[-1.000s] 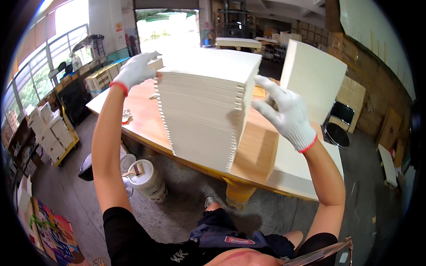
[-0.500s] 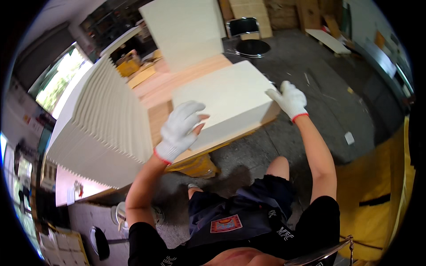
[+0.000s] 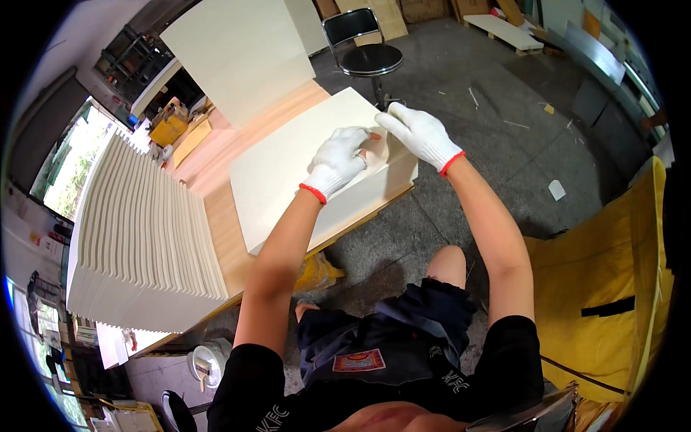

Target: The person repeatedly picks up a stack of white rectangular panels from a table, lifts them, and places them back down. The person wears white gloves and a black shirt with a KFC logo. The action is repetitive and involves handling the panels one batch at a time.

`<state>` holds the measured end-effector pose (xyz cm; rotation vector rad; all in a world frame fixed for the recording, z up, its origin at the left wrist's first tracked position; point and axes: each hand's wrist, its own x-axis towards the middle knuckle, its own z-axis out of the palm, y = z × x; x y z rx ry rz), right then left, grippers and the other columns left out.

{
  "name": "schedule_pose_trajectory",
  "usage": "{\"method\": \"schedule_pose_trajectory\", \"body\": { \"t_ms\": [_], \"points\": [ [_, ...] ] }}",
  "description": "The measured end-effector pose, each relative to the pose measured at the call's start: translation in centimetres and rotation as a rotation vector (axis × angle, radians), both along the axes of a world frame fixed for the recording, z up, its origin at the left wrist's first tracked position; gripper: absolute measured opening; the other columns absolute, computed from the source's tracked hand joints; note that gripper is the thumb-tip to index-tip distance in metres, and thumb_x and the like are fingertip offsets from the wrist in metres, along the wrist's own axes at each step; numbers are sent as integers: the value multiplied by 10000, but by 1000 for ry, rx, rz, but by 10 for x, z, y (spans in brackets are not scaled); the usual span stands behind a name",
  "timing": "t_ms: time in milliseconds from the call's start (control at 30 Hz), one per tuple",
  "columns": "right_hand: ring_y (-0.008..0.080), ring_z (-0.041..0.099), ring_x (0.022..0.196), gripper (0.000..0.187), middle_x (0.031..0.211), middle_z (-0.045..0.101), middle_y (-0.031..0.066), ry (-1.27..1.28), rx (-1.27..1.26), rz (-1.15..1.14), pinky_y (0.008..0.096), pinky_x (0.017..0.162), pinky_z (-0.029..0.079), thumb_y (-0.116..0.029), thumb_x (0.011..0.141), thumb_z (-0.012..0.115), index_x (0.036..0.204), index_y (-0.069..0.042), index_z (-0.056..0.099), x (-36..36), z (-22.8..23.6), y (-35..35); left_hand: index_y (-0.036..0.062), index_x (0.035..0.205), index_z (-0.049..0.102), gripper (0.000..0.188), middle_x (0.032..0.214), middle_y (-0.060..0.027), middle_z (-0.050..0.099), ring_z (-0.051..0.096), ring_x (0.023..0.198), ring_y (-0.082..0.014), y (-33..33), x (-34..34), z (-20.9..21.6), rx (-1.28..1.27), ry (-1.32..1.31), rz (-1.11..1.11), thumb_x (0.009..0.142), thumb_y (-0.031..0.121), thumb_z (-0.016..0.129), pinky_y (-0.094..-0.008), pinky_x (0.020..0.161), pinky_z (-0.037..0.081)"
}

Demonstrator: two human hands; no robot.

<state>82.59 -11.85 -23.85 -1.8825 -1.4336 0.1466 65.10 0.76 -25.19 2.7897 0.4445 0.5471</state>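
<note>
A thick stack of large white sheets [image 3: 270, 176], seemingly paper or thin card, lies on the wooden table in front of me. My left hand [image 3: 341, 160], gloved in white with bare thumb and forefinger tips, rests on top of it near the right end, those two fingers apart. At the right edge of the stack, my right hand [image 3: 421, 137], in a white glove with a red cuff, has its fingers together at the edge of the top sheet. Between my hands part of that sheet bends upward. The right hand's grip is partly hidden.
A tall pile of white sheets [image 3: 144, 237] with a ridged side stands at the left. Behind are an upright white block [image 3: 237, 57] and a black chair [image 3: 371, 59]. A white bucket [image 3: 210, 362] is at lower left, yellow fabric [image 3: 590, 288] at right.
My left hand has moved right across the stack, and my right hand has closed in beside it. The top sheet's right end now bends up. The whole view has shifted.
</note>
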Motion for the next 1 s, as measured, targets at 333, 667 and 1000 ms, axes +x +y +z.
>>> {"method": "schedule_pose_trajectory", "body": {
  "t_ms": [333,667,1000],
  "points": [
    [409,653,859,572,844,668,213,288,240,-226,462,762,475,-604,998,384,965,-88,628,-16,-36,6,9,1246,651,325,1245,-113,663,586,1205,-203,9,-8,-1,-602,-154,-149,965,80,503,-343,1068,429],
    [432,652,849,475,881,674,207,181,334,-242,502,743,482,-519,1025,360,1035,-127,628,-18,-46,7,36,1260,628,435,1264,-109,667,610,1245,-233,1,-4,-2,-567,-142,-124,858,119,770,-330,1048,471],
    [416,665,831,484,878,683,200,168,268,-237,502,735,490,-538,1022,353,1028,-130,614,-21,-43,1,57,1343,604,475,1141,-103,682,611,1078,-165,-1,-8,3,-521,-167,-67,884,79,726,-312,971,464]
  ]
}}
